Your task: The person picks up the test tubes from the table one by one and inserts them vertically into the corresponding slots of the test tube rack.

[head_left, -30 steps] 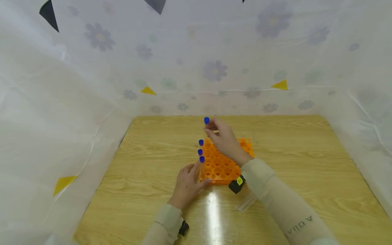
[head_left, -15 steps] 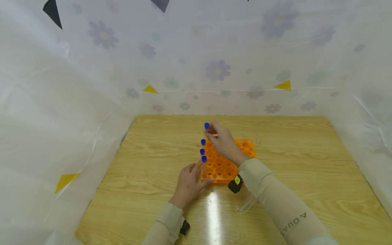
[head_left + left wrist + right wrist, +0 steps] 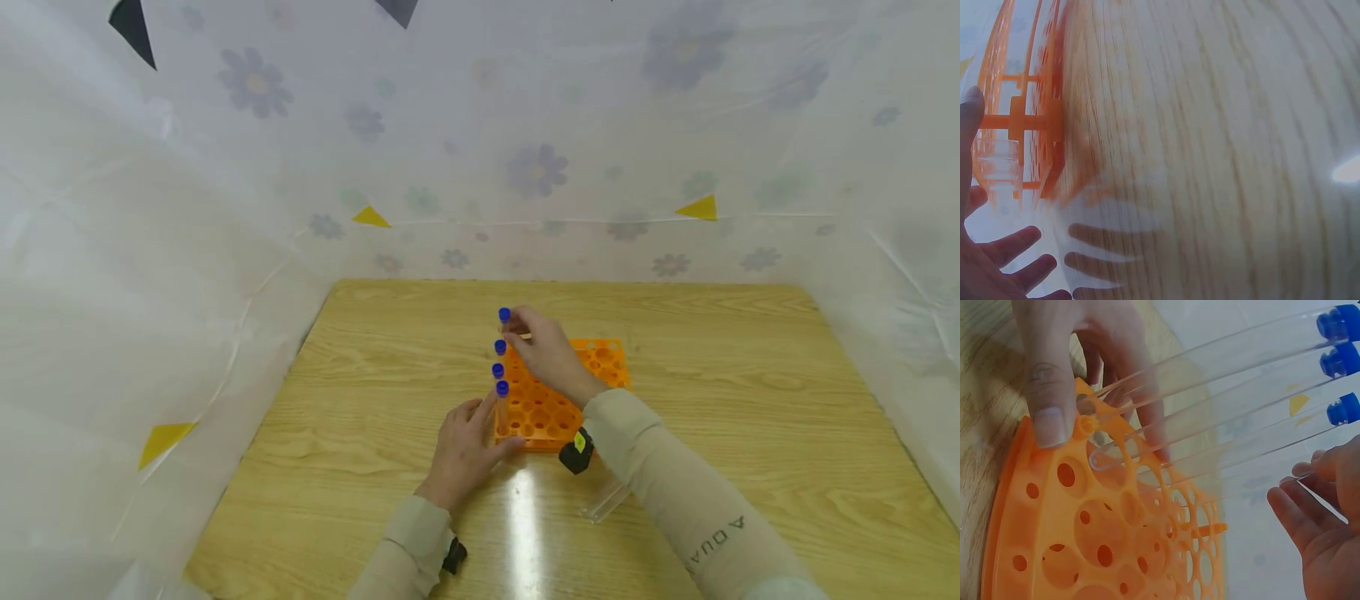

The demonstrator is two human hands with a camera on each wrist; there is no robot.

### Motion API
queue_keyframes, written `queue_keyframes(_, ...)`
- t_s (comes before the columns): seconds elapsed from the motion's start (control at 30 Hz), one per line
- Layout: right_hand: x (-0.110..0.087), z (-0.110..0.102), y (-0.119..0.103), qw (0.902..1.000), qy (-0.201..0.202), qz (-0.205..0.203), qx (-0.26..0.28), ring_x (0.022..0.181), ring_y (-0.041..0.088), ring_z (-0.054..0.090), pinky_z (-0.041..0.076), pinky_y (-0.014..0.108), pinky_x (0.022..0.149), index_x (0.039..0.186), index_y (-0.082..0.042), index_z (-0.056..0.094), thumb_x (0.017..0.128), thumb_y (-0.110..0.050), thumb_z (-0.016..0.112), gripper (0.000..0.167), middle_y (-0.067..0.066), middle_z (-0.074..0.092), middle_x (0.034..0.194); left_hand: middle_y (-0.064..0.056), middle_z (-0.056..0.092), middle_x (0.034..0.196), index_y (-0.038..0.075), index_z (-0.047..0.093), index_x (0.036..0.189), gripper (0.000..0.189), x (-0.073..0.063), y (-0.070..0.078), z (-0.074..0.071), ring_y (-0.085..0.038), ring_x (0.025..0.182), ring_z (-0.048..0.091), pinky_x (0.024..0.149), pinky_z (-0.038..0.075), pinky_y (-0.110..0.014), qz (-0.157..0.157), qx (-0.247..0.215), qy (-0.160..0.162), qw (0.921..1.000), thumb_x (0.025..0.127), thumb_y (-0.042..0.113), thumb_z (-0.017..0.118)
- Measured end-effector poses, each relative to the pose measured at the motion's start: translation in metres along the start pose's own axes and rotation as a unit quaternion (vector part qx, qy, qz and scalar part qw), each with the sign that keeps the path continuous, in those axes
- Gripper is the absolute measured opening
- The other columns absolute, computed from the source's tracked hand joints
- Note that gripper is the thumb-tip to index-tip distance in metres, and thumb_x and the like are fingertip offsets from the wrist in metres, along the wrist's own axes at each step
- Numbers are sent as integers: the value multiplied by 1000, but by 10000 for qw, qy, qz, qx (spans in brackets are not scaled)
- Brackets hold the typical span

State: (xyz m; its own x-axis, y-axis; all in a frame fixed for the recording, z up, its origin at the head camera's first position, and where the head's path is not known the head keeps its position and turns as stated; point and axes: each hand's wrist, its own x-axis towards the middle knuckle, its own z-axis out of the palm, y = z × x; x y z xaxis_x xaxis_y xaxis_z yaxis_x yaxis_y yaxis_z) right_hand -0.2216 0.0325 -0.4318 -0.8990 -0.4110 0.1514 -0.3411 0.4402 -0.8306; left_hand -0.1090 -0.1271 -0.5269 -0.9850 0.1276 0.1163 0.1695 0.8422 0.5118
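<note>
My right hand [image 3: 551, 348] pinches a clear test tube with a blue cap [image 3: 504, 314] between thumb and fingers. It holds the tube upright over the back left corner of the orange test tube rack [image 3: 558, 421]; its lower end is hidden. Three blue-capped test tubes [image 3: 1247, 403] stand in a row along the rack's left side. My left hand [image 3: 462, 450] holds the near left corner of the rack, its thumb [image 3: 1050, 425] on the front edge and index finger along the side. Its other fingers [image 3: 1022, 250] spread out straight.
A clear glass tube [image 3: 606, 502] lies on the wooden table [image 3: 360, 400] in front of the rack, partly under my right forearm. White flowered sheeting [image 3: 480, 150] encloses the table at the back and both sides.
My right hand has lowered the capped test tube toward the rack's back left corner. The left hand stays at the near corner. The head view has shifted slightly.
</note>
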Motion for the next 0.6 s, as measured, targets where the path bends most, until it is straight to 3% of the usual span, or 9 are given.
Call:
queue_keyframes(0.37,1,7,8,9991,-267,252,-197,121,26,61,52,43,101,128,-9,55,103,-11,51,25,10,65,123,-17,50,142,29,32,156,84,0,1,-1,-39,131,47,109,40,-54,-141,-55,-72,9999,86,66,60)
queue_keyframes(0.6,2,10,11,9994,-267,174,-130,121,26,61,51,43,103,130,-9,54,104,-9,49,27,10,65,123,-16,50,142,29,33,155,83,0,1,0,-37,131,47,109,40,-53,-177,-36,-104,9998,87,66,60)
